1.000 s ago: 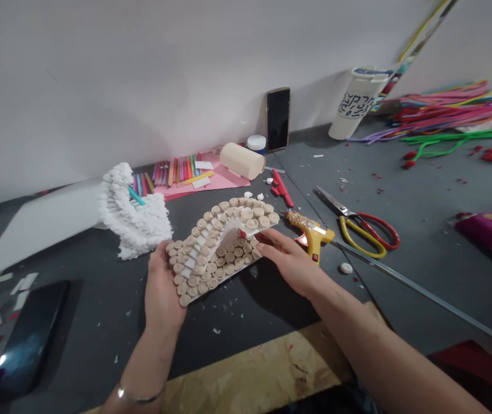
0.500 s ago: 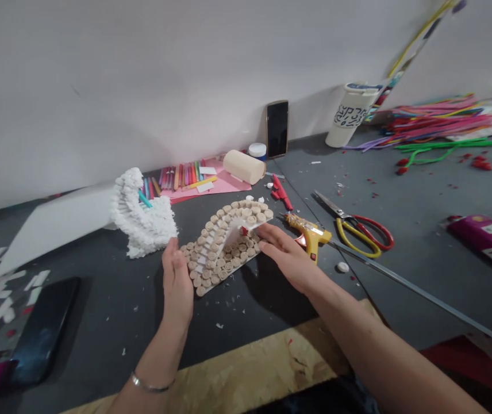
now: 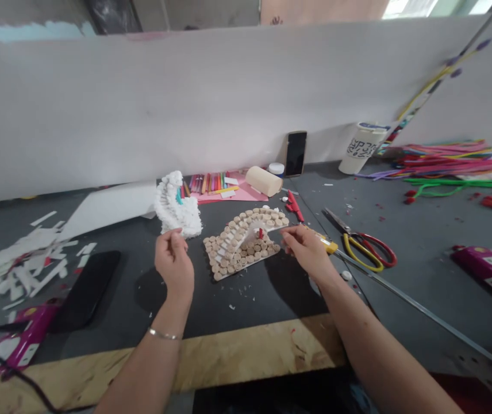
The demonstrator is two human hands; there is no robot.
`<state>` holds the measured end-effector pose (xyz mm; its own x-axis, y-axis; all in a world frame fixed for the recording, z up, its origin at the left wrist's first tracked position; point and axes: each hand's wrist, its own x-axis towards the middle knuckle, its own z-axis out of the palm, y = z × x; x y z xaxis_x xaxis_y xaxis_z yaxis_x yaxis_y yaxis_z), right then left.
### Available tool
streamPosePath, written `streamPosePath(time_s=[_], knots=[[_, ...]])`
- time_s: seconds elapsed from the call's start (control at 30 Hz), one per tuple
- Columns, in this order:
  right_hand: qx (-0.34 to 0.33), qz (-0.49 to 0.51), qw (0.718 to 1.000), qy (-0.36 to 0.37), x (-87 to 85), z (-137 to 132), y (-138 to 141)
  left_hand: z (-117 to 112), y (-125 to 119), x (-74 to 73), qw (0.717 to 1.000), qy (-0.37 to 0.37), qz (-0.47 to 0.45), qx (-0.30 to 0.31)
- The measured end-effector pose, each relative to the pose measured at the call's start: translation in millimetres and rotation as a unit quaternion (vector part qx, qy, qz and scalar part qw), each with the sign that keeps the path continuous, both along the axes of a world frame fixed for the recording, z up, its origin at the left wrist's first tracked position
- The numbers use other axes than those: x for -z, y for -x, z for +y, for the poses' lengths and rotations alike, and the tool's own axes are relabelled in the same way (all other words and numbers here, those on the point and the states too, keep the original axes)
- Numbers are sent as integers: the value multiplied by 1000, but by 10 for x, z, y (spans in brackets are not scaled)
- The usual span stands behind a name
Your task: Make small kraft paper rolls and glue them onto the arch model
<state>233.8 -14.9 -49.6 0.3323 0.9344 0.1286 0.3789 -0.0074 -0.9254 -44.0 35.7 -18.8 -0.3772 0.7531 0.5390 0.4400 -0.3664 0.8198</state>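
On the dark table stands a small model [image 3: 246, 261] with a flat base and a curved arch with white steps, both covered in round beige rolled pieces. A small red piece [image 3: 260, 233] shows under its arch. My left hand [image 3: 175, 261] is raised left of the model, fingers curled in towards the thumb, with nothing visible in them. Just behind that hand is a white, rough-textured curved model [image 3: 177, 210] with a teal part. My right hand [image 3: 308, 247] is by the model's right end, fingers loosely bent and apart, nothing seen in them. It partly hides a yellow glue gun [image 3: 327, 244].
Scissors [image 3: 366, 250] and a long metal strip [image 3: 414, 296] lie on the right. A cup [image 3: 362, 148], pipe cleaners [image 3: 448, 161] and a standing phone [image 3: 295, 153] are behind. White scraps [image 3: 26, 259], a black phone [image 3: 88, 290] and a purple power strip [image 3: 19, 339] lie left.
Both hands have come off the beige model, which now stands alone on the table. My left hand has curled its fingers. The camera has tilted up, showing more beyond the white partition.
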Motion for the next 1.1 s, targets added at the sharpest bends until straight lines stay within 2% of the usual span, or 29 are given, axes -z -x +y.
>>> streamPosePath(time_s=[0.13,0.3,0.4,0.5,0.57,0.67,0.77,0.87,0.97,1.1], knots=[[-73,-64,994,59,-90,-62,-26,29,42,43,998,49,49,2],[-131,-146,977,80,-394,-211,-22,65,31,50,997,52,57,20],[-109,-197,972,62,-596,-341,-86,47,18,9,996,61,62,30],[-58,-224,972,44,-694,-511,-163,17,1,-16,994,78,63,41],[-29,-224,974,36,-668,-636,-198,1,-13,-20,993,88,59,46],[-4,-213,977,28,-524,-829,-226,-8,-24,-17,992,101,53,53],[14,-207,977,45,-366,-1012,-244,-7,-21,-15,991,114,46,59],[34,-200,977,60,-285,-1131,-263,-15,-17,-22,989,124,40,67],[43,-197,977,63,-274,-1143,-285,-36,-23,-33,987,137,40,75],[31,-189,980,55,-326,-997,-344,-67,-32,-35,983,147,52,92]])
